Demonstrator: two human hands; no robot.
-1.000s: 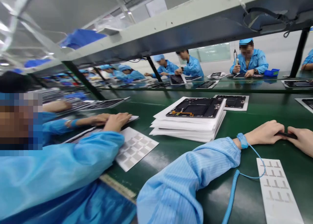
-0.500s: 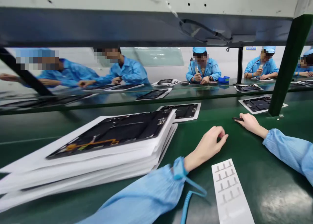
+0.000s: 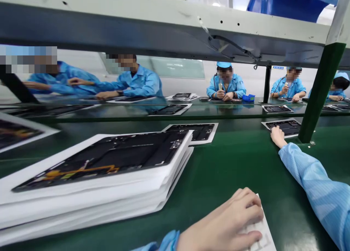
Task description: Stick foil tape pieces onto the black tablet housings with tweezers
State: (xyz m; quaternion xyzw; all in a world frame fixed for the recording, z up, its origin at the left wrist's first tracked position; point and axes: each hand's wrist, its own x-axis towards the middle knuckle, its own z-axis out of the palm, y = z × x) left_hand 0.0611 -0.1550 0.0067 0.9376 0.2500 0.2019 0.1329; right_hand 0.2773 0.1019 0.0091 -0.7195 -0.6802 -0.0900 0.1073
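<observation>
At the lower middle, my left hand [image 3: 226, 221] rests over a white sheet of small grey L-shaped stickers [image 3: 264, 231]. Its thumb and bent fingers are apart on the sheet and cover most of it. Farther off, my right hand [image 3: 277, 136] has its fingers closed at the near left edge of a black tablet-like panel [image 3: 287, 127] on white paper. What those fingers hold is hidden. Left of my hands lies a stack of white sheets [image 3: 153, 187], topped by a black panel [image 3: 109, 158] with an orange ribbon cable.
Behind the stack lies another panel [image 3: 203, 131] on paper. A green post [image 3: 321, 94] stands just right of my right hand. A grey shelf [image 3: 136, 32] spans overhead, with a blue bin [image 3: 290, 4] above. Co-workers in blue sit across the green bench [image 3: 226, 163].
My left hand has come nearer and down onto the sticker sheet. My right hand has reached the far panel; the thin dark object it held no longer shows. The view has shifted.
</observation>
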